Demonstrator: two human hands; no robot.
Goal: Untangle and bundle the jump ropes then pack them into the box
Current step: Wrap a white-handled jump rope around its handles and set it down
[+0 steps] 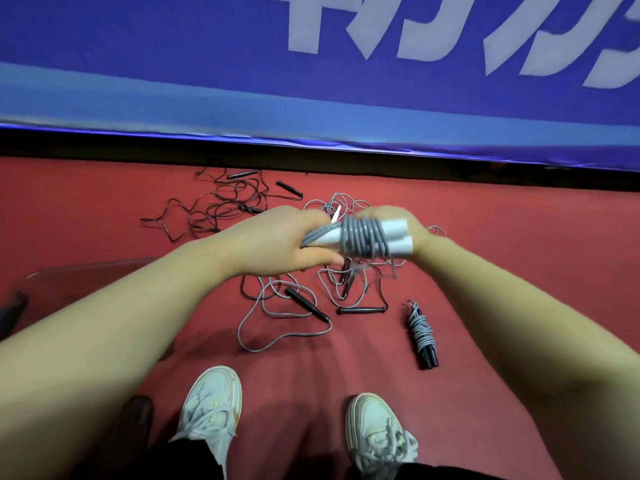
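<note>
I hold a jump rope bundle with white handles and grey cord coiled around them, above the red floor. My left hand grips its left end, where the loose cord strands come out. My right hand holds the right end from behind, mostly hidden by the coils. On the floor lie a tangle of black ropes, grey ropes with black handles, and one finished grey bundle with black handles. A clear plastic box sits at the left, partly behind my left arm.
A blue banner with white lettering stands along the far edge of the red floor. My two white shoes are at the bottom, close to the ropes.
</note>
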